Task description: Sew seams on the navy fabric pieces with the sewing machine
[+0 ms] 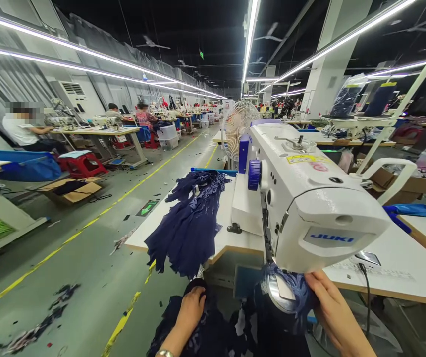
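A white JUKI sewing machine (309, 188) stands in front of me, its head pointing toward me. Bunched blue fabric (302, 287) is gathered around the machine's metal-ended lower arm (280, 293). At the right side of that arm, my right hand (330, 305) grips the edge of this fabric, fingertips just under the machine head. Lower left, my left hand (189, 308) is closed on dark navy fabric (213, 327) below the table edge. A pile of navy fabric pieces (188, 225) drapes over the table's left edge, just beyond my left hand. The needle area is hidden.
The white table (248, 241) carries the machine; a small device with a cable (367, 258) lies on its right side. Behind stands a fan (239, 126). Fabric scraps (38, 327) litter the floor, left of a yellow line (86, 229). A person (22, 126) sits far left.
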`<state>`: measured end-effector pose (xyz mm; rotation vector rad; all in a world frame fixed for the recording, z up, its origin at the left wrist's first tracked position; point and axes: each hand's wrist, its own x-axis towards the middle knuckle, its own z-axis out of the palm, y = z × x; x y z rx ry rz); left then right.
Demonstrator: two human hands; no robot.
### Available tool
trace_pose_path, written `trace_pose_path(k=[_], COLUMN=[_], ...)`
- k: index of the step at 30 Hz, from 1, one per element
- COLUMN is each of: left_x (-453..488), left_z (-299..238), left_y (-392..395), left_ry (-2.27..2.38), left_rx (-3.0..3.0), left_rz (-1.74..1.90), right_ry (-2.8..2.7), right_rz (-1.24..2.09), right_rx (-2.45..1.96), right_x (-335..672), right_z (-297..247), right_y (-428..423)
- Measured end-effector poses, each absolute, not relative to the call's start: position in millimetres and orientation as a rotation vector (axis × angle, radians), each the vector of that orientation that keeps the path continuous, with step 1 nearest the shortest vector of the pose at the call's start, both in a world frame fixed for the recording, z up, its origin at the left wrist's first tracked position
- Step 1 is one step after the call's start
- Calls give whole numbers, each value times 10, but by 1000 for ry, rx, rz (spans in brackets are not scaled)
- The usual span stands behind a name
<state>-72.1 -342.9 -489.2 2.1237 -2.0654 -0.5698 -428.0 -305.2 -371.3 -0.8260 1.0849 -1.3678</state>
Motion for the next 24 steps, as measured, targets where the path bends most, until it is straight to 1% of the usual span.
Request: trace_pose_path(k=[7, 15, 17, 20, 24], left_x=[-1013, -1497, -1632, -1847, -2135], left_z=[-4495, -3732, -3510, -3244, -3124], left_y=[-3511, -3455, -3405, -3335, -3310], left_ry=[-2003, -1922, -1896, -1833, -1790], left_rx=[1889, 1613, 1471, 1268, 1124], left_rz=[-696, -863, -900, -945, -1073], right_ry=[1113, 1225, 1250, 1273, 1342], right_rz=[-1394, -1404, -1402, -1344, -1193], right_rx=[-833, -759, -845, -1126, -1320], right_x=[-4260, -4280, -4283, -4281, -4270], right_z=[-3709, -3697, -3636, -3492, -3346], right_y=[-3053, -3031, -3019, -3006, -3015])
